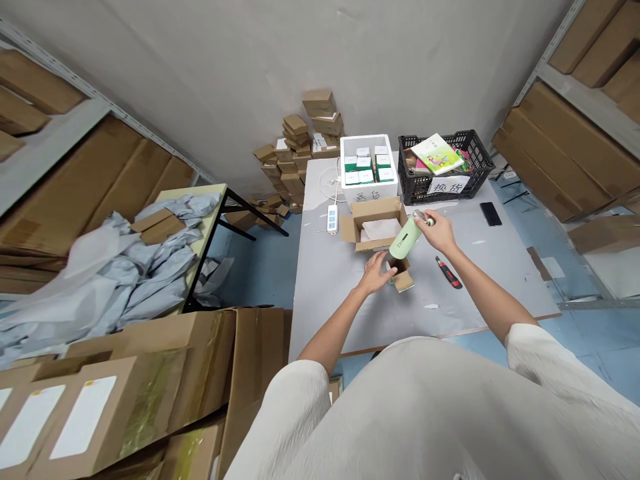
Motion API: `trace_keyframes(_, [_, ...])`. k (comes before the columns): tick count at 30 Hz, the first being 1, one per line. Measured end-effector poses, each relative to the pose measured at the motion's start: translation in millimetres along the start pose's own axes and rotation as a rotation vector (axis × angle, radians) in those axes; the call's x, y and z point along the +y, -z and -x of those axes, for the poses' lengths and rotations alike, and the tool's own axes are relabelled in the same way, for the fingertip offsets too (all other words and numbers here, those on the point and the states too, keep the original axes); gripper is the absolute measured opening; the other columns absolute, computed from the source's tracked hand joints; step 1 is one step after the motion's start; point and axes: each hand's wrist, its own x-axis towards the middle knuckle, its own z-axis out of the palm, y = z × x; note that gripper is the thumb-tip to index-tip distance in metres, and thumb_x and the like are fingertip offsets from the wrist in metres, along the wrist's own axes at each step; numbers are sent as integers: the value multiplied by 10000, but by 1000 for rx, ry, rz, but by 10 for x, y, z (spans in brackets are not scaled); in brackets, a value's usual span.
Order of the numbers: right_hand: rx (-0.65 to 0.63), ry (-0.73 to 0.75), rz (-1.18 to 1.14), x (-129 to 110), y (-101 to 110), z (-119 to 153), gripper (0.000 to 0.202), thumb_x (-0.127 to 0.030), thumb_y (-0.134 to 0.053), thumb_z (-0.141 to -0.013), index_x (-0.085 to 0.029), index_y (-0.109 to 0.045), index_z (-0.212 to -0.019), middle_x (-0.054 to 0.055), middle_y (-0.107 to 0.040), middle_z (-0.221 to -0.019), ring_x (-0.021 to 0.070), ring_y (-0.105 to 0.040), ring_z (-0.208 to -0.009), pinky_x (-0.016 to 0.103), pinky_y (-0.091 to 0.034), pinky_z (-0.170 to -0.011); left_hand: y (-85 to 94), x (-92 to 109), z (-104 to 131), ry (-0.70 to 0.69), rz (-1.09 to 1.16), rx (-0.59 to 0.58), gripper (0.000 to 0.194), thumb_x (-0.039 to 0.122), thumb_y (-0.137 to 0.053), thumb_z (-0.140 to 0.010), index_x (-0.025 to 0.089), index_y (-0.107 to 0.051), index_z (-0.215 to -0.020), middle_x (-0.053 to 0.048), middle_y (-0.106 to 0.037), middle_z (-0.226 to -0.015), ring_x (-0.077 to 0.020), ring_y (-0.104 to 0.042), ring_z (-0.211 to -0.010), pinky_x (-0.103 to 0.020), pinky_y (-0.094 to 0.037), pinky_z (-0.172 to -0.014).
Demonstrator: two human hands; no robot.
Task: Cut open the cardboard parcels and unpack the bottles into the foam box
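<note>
A light green bottle [405, 238] is tilted above the table, its silvery cap end gripped by my right hand [438, 231]. Its lower end is over a small open carton [403, 280], whose flap points toward me. My left hand [374, 274] is at the left side of this carton, thumb and fingers around its edge. Just behind, a larger open cardboard box [358, 237] holds white wrapping [381, 229]. A red and black utility knife [449, 273] lies to the right of the small carton.
On the grey table [330, 300] are a white foam bin [367, 193] of green-and-white boxes, a black crate [445, 189] with booklets, a power strip [333, 219] and a phone [491, 214]. Stacked cartons [293, 167] stand behind; large boxes [165, 380] are at the left.
</note>
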Motion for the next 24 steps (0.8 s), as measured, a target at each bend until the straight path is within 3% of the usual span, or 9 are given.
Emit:
trace_keyframes(5, [-15, 5, -76, -63, -37, -77, 476, -684, -663, -891, -212, -704, -841, 12, -655, -775, 201, -549, -758, 326, -449, -738, 152, 275, -133, -53, -12, 184, 543, 532, -500, -1053, 278, -526, -1531, -121, -525, -1617, -326, -428, -1540, -524, -312, -1258])
trace_keyframes(12, [-43, -31, -186, -125, -159, -154, 578, -754, -702, -848, -205, -818, -988, 64, -792, -963, 277, -682, -952, 384, -556, -873, 269, 725, -311, -39, 7, 185, 661, 530, -813, -857, 243, -630, -1424, -128, -681, -1372, -355, -587, -1343, -481, -431, -1150])
trace_keyframes(18, [-217, -181, -494, 35, -294, -122, 781, -898, -604, -836, -220, -780, -1181, 96, -792, -1095, 249, -718, -928, 387, -592, -849, 221, 729, -317, 76, 357, 158, 545, 613, -735, -904, 198, -717, -1256, -114, -769, -1267, -325, -694, -1190, -406, -531, -1007])
trace_keyframes(20, [-297, -251, -590, 86, -324, -80, 769, -906, -581, -846, -231, -775, -1161, 99, -792, -1128, 248, -721, -968, 383, -587, -873, 209, 700, -323, 112, 499, 116, 591, 691, -701, -902, 186, -737, -1207, -109, -786, -1235, -315, -709, -1164, -388, -544, -978])
trace_keyframes(24, [-456, -296, -725, 101, -352, 19, 647, -827, -711, -799, -263, -768, -1110, 63, -801, -1159, 265, -708, -1102, 387, -552, -966, 190, 688, -328, 100, 763, 12, 729, 823, -711, -826, 178, -767, -1161, -113, -793, -1211, -318, -707, -1186, -396, -537, -1015])
